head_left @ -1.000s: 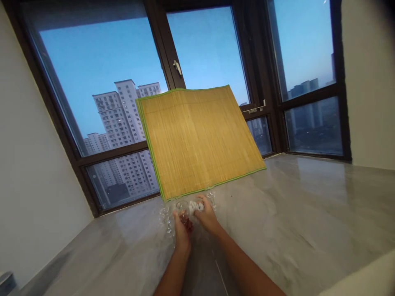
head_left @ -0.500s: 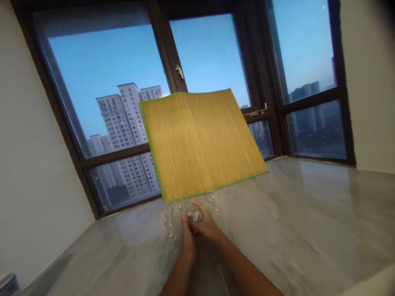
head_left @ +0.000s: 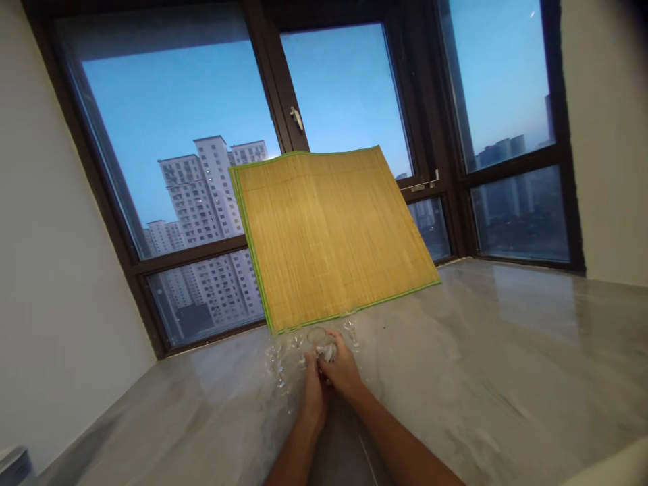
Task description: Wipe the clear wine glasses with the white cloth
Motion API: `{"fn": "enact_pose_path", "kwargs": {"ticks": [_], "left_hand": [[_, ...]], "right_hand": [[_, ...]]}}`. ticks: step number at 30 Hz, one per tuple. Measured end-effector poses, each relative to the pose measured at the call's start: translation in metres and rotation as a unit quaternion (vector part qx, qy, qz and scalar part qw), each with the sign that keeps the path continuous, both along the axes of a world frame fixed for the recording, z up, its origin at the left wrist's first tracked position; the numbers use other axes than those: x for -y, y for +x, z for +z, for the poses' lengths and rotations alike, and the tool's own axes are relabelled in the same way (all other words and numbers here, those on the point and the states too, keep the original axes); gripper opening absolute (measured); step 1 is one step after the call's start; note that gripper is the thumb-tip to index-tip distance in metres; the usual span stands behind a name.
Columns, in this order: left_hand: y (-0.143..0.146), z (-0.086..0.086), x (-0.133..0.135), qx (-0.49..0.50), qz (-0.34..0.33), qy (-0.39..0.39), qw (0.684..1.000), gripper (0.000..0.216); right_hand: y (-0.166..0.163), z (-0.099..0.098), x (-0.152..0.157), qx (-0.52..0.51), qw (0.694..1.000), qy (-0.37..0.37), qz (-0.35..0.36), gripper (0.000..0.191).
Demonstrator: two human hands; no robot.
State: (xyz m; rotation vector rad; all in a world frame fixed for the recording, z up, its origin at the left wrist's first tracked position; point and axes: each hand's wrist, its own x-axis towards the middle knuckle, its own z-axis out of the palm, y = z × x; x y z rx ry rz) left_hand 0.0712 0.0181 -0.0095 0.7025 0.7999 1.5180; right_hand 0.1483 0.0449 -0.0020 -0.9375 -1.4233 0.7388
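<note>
My left hand (head_left: pixel 314 391) and my right hand (head_left: pixel 347 372) are closed together around a transparent drinking glass (head_left: pixel 318 335), whose round rim shows above the fingers. Something whitish and crumpled-looking (head_left: pixel 328 352) shows between the hands; whether it is a cloth or part of the glass I cannot tell. Just right of my fingers stands a stemmed glass (head_left: pixel 350 331). To the left of the held glass are another small stemmed glass (head_left: pixel 296 341) and a cluster of transparent glassware (head_left: pixel 277 368). Palms and fingers hide the lower part of the held glass.
A folded bamboo mat (head_left: pixel 334 236) with green edging leans against the window behind the glasses. They stand on a grey marbled surface (head_left: pixel 455 364). Dark window frames (head_left: pixel 192 255) and a white wall (head_left: pixel 61 270) border it. A pale object (head_left: pixel 15 466) lies at the lower left.
Both hands and the held glass have shifted slightly to the right, uncovering more of the small stemmed glass on the left. The mat and the other glasses stay put.
</note>
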Motion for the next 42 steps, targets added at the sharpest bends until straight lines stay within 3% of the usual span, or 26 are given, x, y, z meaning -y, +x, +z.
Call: {"fn": "enact_pose_path", "kwargs": {"ticks": [7,12,15,17,19,23,26,28,34,42], "left_hand": [[-0.007,0.002,0.004,-0.05,-0.039,-0.054,0.997,0.063],[-0.001,0.001,0.001,-0.087,-0.037,-0.057,0.994,0.064],[0.004,0.005,0.002,-0.171,0.065,-0.043,0.982,0.055],[0.004,0.01,0.007,-0.279,0.177,0.012,0.944,0.045],[0.002,0.016,0.014,-0.383,0.276,0.091,0.877,0.035],[-0.008,0.026,0.027,-0.502,0.359,0.233,0.752,0.028],[-0.019,0.03,0.028,-0.541,0.457,0.271,0.652,0.035],[-0.026,0.033,0.026,-0.536,0.518,0.257,0.616,0.043],[-0.041,0.04,0.021,-0.479,0.596,0.207,0.61,0.06],[-0.06,0.033,0.01,-0.42,0.624,0.126,0.647,0.073]], "right_hand": [[0.002,-0.01,-0.01,0.002,0.996,-0.072,0.061,0.052],[0.002,0.0,0.0,0.072,0.993,-0.083,-0.04,0.044],[0.001,0.006,0.007,0.115,0.983,-0.1,-0.099,0.047],[0.001,0.007,0.01,0.126,0.976,-0.117,-0.136,0.05],[0.002,0.008,0.011,0.13,0.967,-0.139,-0.168,0.055],[0.006,0.007,0.012,0.135,0.955,-0.168,-0.203,0.056],[0.009,0.003,0.01,0.133,0.951,-0.173,-0.219,0.052],[0.012,0.0,0.007,0.135,0.948,-0.173,-0.231,0.051],[0.019,-0.002,0.002,0.158,0.934,-0.199,-0.251,0.057],[0.026,0.01,0.004,0.159,0.927,-0.222,-0.257,0.054]]}}
